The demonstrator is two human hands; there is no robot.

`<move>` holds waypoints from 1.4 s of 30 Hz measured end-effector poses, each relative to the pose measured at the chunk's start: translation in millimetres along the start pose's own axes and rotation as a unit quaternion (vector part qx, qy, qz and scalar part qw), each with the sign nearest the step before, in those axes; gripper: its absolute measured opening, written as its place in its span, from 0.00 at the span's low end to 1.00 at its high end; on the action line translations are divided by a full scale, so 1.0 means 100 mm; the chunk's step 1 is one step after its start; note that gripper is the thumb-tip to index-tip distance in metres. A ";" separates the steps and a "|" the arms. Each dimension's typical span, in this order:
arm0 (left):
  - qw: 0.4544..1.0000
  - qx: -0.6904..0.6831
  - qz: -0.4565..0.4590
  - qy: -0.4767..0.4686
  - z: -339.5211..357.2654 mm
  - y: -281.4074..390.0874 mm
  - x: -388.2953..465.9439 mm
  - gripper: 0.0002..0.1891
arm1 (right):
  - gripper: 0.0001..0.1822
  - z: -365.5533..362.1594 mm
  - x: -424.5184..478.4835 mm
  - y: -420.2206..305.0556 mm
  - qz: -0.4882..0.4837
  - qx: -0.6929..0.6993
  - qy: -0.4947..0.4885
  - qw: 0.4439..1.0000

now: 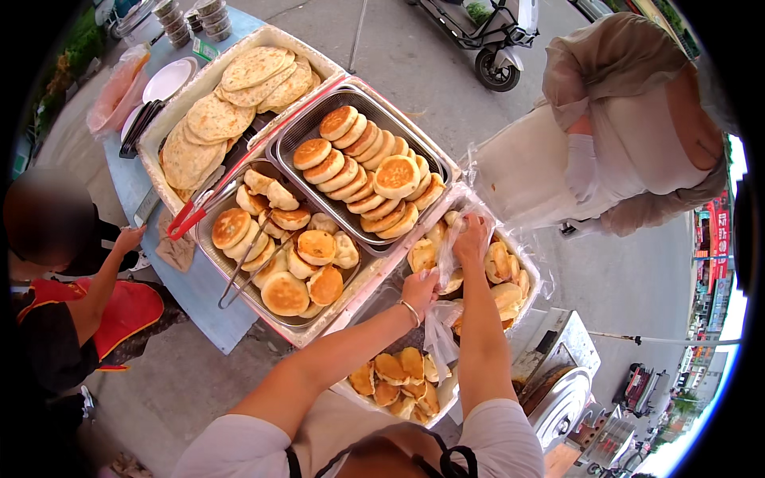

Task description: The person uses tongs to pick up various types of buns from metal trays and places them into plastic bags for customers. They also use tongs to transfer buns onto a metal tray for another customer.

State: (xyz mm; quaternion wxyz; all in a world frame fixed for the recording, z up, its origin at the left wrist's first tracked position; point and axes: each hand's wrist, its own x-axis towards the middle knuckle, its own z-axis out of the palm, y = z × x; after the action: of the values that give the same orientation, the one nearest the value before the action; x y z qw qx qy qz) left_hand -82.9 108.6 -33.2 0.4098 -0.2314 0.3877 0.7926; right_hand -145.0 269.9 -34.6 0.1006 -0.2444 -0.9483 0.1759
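A clear plastic bag [441,334] stretches between my two hands, above a white foam box [534,285] of browned flatbreads [507,296]. My left hand [421,291], with a bracelet at the wrist, grips the gathered plastic on the box's left side. Farther out, my right hand [471,238] is closed on the film near the box's far rim. Its fingertips are partly covered by plastic, and whether they also touch a bread there I cannot tell. Closer to my body, folded golden breads [399,376] fill another foam box [447,391] below my forearms.
Left are a tray of round buns [285,294] with metal tongs [246,263], red-handled tongs [186,220], a mesh tray of stacked buns [397,177] and flat pancakes [220,118]. A person [627,131] stands across; another [83,310] is at left. A metal lid [560,406] sits at right.
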 end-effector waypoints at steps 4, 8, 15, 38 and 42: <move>0.999 0.034 -0.022 -0.019 0.05 0.02 -0.17 0.09 | 0.27 0.01 -0.02 0.09 0.034 0.019 -0.033 0.999; 0.999 0.039 -0.015 -0.007 0.00 0.02 -0.13 0.08 | 0.27 0.10 0.03 -0.07 0.070 0.060 -0.060 0.994; 1.000 0.026 -0.001 0.001 0.00 0.01 -0.14 0.08 | 0.21 0.08 -0.06 0.06 0.035 0.060 0.121 0.990; 0.854 0.393 0.262 -0.216 0.13 1.42 -2.63 0.14 | 0.23 -0.56 -2.27 -0.56 0.167 0.817 -0.245 0.495; 0.841 0.414 0.306 -0.166 -0.21 1.58 -2.87 0.13 | 0.09 -0.76 -2.33 -0.74 0.142 0.811 -0.151 0.547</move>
State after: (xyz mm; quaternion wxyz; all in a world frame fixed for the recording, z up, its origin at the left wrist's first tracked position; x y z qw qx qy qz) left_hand -53.5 -100.6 218.0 0.2624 0.2252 0.6571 0.6698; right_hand 44.9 114.1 38.7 0.0849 -0.1603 -0.3567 0.9164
